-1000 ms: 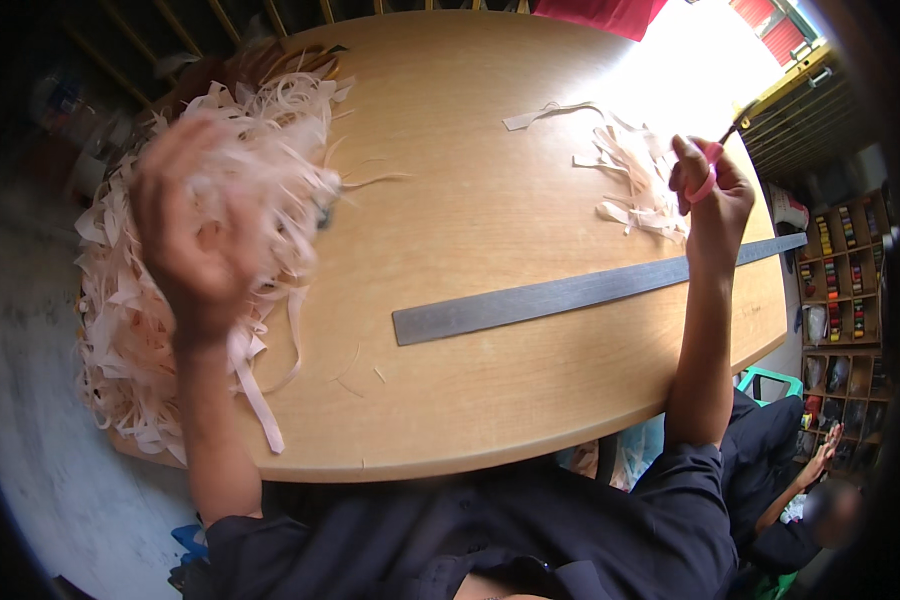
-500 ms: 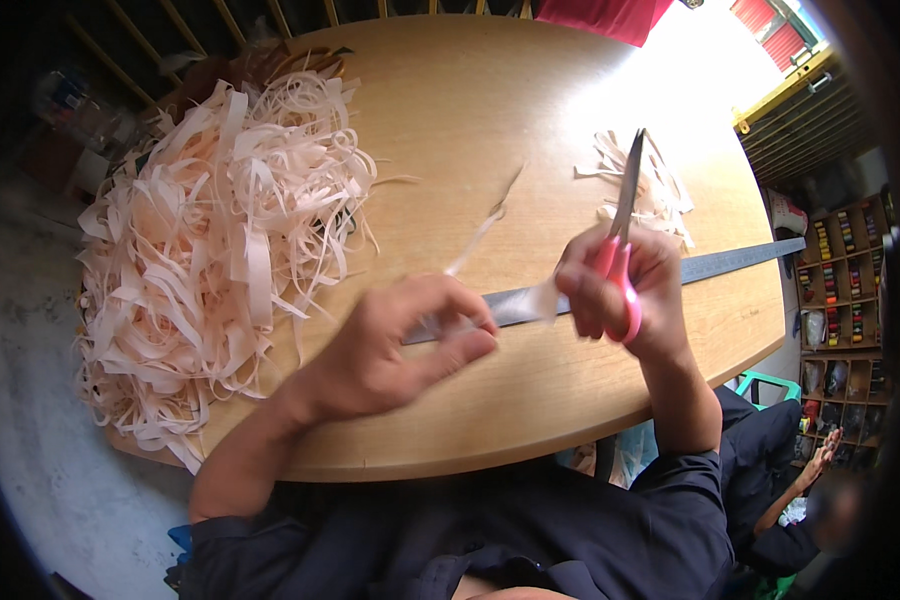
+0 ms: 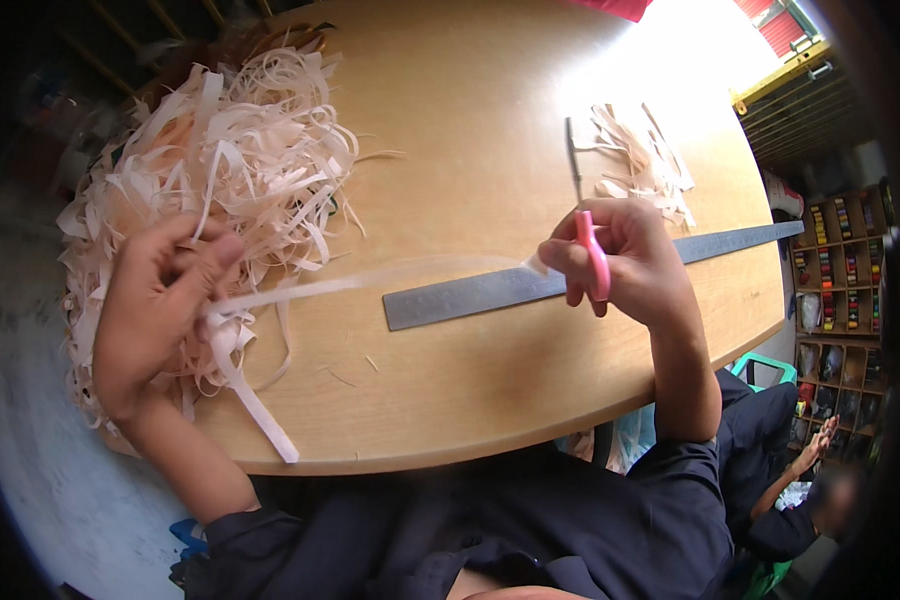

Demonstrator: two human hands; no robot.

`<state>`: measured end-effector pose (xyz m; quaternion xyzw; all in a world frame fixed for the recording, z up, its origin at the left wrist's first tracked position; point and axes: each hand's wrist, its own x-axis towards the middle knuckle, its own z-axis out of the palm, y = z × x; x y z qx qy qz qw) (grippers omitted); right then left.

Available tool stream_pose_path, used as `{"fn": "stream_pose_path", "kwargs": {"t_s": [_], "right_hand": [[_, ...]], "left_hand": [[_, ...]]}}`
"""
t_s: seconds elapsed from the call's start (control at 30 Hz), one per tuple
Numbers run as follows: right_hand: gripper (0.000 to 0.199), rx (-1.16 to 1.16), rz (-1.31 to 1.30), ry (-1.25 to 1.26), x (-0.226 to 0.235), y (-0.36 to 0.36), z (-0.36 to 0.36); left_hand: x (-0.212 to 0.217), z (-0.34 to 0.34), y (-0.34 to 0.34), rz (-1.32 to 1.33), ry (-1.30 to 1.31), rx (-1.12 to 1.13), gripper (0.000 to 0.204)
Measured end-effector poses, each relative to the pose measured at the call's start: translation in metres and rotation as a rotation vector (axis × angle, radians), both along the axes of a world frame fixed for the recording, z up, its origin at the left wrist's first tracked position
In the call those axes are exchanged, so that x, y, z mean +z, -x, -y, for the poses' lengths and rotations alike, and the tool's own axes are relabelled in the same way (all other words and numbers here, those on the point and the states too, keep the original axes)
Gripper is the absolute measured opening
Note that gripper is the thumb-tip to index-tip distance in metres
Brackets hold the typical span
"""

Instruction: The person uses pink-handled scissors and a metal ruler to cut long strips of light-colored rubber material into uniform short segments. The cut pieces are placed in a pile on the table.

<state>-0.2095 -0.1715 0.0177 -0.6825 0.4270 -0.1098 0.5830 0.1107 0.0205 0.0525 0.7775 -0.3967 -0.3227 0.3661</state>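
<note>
My left hand [image 3: 165, 310] is closed in a pinch at the near side of a large heap of pale pink fabric strips [image 3: 270, 130]. From its fingers a pale strip [image 3: 320, 288], smeared by motion, runs across to my right hand [image 3: 625, 250]. Pink-handled scissors [image 3: 595, 260] are held in my right hand, blades pointing away from me. Its thumb and finger also pinch the strip's other end. Beneath that hand lies a long metal ruler [image 3: 470, 298], slanting across the table. Another strip [image 3: 260, 415] hangs below my left hand, toward the table's near edge.
A small bunch of short strips [image 3: 640, 165] lies beyond the ruler on the wooden table [image 3: 450, 150]. Thin scraps [image 3: 340, 378] are scattered near the front. Shelves with coloured spools [image 3: 840, 260] stand at the right, where another person [image 3: 785, 500] sits below.
My left hand has moved left to the heap, uncovering the ruler's left end. A strip now spans both hands. The scissors have tilted left, and the thin strip end at mid-table is gone.
</note>
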Motion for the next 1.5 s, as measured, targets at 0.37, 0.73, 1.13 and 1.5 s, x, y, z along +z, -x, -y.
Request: {"fn": "stream_pose_path", "kwargs": {"t_s": [0.37, 0.73, 1.13, 1.5], "right_hand": [[0.022, 0.056, -0.157, 0.019, -0.007, -0.009, -0.008], [0.024, 0.051, -0.166, 0.057, -0.017, -0.004, -0.005], [0.028, 0.008, -0.108, 0.206, -0.012, 0.001, 0.001], [0.023, -0.105, 0.003, 0.398, -0.010, 0.008, 0.005]], "left_hand": [[0.009, -0.023, -0.003, 0.746, 0.410, 0.483, 0.023], [-0.086, 0.035, 0.113, 0.794, 0.349, -0.874, 0.056], [-0.096, 0.025, 0.124, 0.995, 0.352, -0.889, 0.064], [-0.093, 0.034, 0.132, 0.839, 0.282, -0.922, 0.065]]}}
